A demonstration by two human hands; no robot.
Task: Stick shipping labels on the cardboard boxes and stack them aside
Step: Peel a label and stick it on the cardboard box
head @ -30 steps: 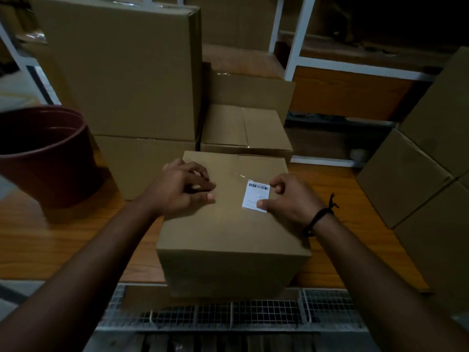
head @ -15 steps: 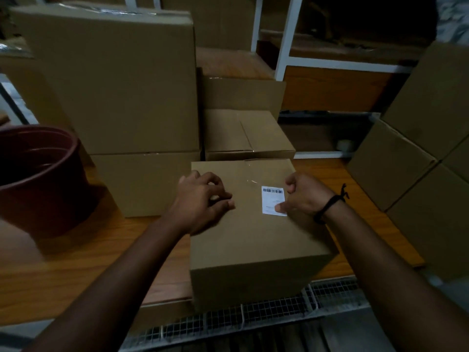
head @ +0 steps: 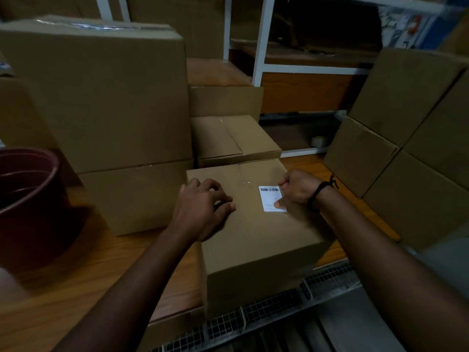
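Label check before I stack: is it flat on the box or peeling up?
Flat: the label lies flush on the box, the right hand pressing its lower edge.

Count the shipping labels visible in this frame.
1: white label on top of the nearest box, pressed by the right hand. Hidden faces of other boxes may carry more.

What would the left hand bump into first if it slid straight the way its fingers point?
Probably the white shipping label, stuck on top of the box. The left hand points right across it, and the right hand pressing the label comes just after.
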